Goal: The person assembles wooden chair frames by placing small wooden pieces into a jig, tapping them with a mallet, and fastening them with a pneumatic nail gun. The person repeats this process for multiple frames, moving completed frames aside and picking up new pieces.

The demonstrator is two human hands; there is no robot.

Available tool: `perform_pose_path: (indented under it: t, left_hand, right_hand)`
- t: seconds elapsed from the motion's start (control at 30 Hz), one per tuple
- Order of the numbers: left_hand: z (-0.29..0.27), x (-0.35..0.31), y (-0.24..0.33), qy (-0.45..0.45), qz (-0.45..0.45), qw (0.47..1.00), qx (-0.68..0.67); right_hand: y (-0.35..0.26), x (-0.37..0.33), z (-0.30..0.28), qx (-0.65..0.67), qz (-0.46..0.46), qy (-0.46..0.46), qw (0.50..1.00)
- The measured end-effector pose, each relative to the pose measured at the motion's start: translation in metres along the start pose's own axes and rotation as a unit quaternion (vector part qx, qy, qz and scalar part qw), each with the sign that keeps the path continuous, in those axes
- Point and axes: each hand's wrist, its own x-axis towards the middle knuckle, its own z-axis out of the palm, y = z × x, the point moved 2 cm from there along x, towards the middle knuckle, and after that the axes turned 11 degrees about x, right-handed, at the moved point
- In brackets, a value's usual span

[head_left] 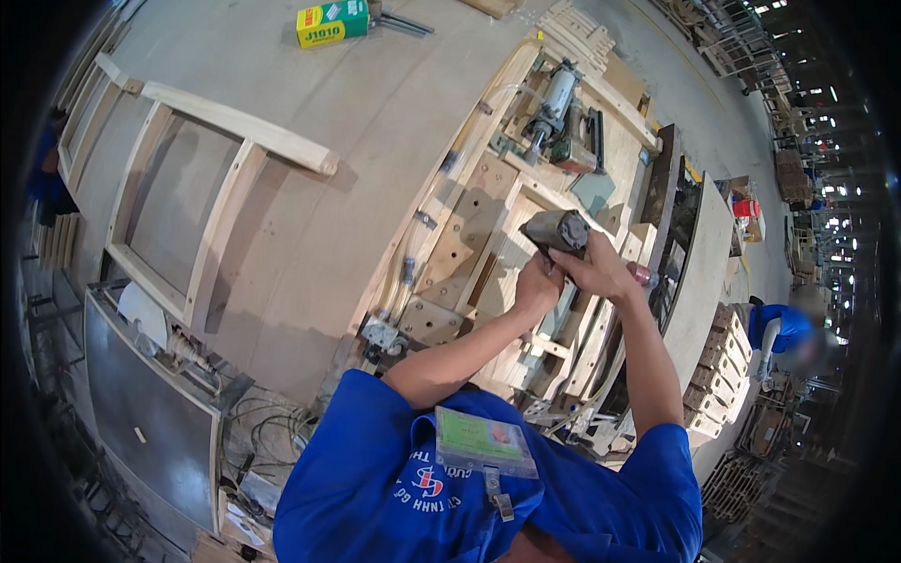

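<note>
A dark grey, blocky power tool (554,228) is held over the workbench in both my hands; its exact kind is not clear. My left hand (539,287) is closed at its lower near side. My right hand (601,268) wraps its right side, with the thumb toward my left hand. A reddish cylindrical piece (642,274) shows beside my right wrist. Beneath the tool lies a wooden frame (549,197) on the bench, partly hidden by my hands and arms. Left of it, a plywood plate (460,230) bears several holes and bolts.
On the bench's far part are a silver pneumatic cylinder (561,89) and a green-and-brown tool (572,150). A ladder-like wooden frame (225,211) stands at left; a green-and-yellow box (333,22) lies far off. Stacked wooden parts (718,371) and a co-worker in blue (777,328) are at right.
</note>
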Motion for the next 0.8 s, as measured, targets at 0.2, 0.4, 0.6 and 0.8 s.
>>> perform_pose_path:
  t: [0.2,0.4,0.6,0.8]
  left_hand:
    - [-0.044,-0.088,-0.043,-0.177,-0.202,0.958,-0.104]
    - [-0.063,-0.104,-0.051,-0.169,-0.220,0.947,-0.160]
    - [-0.065,-0.099,-0.058,-0.189,-0.176,0.955,-0.145]
    - [-0.063,-0.099,-0.061,-0.196,-0.182,0.954,-0.138]
  right_hand:
    - [-0.048,-0.051,0.065,0.097,-0.011,-0.158,0.983]
    - [-0.056,-0.053,0.091,0.073,-0.004,-0.175,0.982]
    - [-0.059,-0.049,0.097,0.044,-0.010,-0.178,0.983]
    - [-0.059,-0.047,0.097,0.015,-0.010,-0.199,0.980]
